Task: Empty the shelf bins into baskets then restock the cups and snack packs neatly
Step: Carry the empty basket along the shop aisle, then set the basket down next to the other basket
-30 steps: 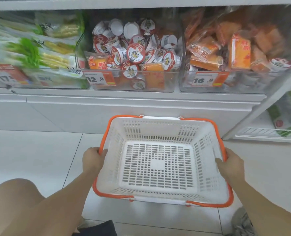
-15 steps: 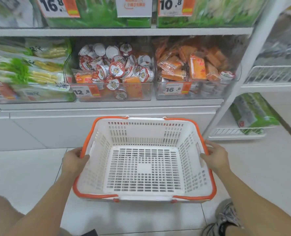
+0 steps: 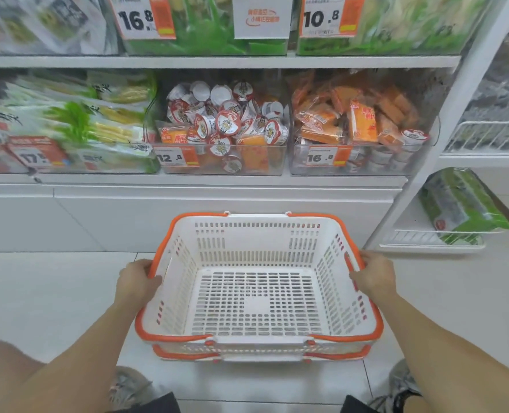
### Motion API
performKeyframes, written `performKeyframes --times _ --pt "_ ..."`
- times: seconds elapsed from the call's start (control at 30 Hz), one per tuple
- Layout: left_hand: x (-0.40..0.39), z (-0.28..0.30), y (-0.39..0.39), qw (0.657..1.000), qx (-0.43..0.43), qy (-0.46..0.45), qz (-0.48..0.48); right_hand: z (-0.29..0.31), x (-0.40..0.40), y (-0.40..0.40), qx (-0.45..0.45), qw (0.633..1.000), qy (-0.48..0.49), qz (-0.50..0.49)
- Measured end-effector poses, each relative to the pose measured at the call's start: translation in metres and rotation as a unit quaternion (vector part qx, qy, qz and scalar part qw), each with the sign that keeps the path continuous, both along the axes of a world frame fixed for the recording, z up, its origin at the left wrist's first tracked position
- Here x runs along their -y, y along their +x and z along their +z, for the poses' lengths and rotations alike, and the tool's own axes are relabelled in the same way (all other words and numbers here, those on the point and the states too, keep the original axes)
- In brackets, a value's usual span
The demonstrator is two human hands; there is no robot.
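Note:
A white slotted basket with orange handles sits on top of a second matching basket, in front of the shelf, with nothing inside. My left hand grips its left rim and my right hand grips its right rim. On the shelf above, a clear middle bin holds a jumble of red-and-white cups with a few orange packs. The clear right bin is piled with orange snack packs and some cups.
A left bin holds green-and-yellow bagged goods. The upper shelf carries green packs and price tags. A white wire rack with a green pack stands low at the right. White floor tiles surround the baskets; my knees and shoes are at the bottom.
The view has pulled back and up, so the upper shelf shows. The basket has lifted a little off a second basket beneath it, with both hands still on its rims.

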State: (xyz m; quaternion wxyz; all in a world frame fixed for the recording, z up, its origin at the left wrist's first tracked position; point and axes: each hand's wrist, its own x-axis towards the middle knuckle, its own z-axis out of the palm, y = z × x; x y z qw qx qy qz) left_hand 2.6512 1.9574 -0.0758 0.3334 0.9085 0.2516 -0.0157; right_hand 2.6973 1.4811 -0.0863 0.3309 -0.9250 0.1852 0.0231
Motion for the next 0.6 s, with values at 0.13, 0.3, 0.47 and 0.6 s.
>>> performKeyframes --times 0.13,0.3,0.47,0.6 --pt "-0.001 0.023 -0.001 0.997 0.029 -0.058 0.04 0.023 -0.001 0.019 0.051 0.998 0.013 0.017" --pt "0.006 0.054 -0.006 0.989 0.081 -0.106 0.06 0.043 0.018 0.027 0.046 0.997 0.06 0.009" --pt "0.025 0.089 -0.007 0.985 0.133 -0.108 0.015 0.083 0.047 0.017 0.091 0.991 0.095 -0.018" --pt "0.05 0.116 -0.006 0.968 0.213 -0.13 -0.022 0.127 0.076 0.0 0.143 0.984 0.103 -0.018"
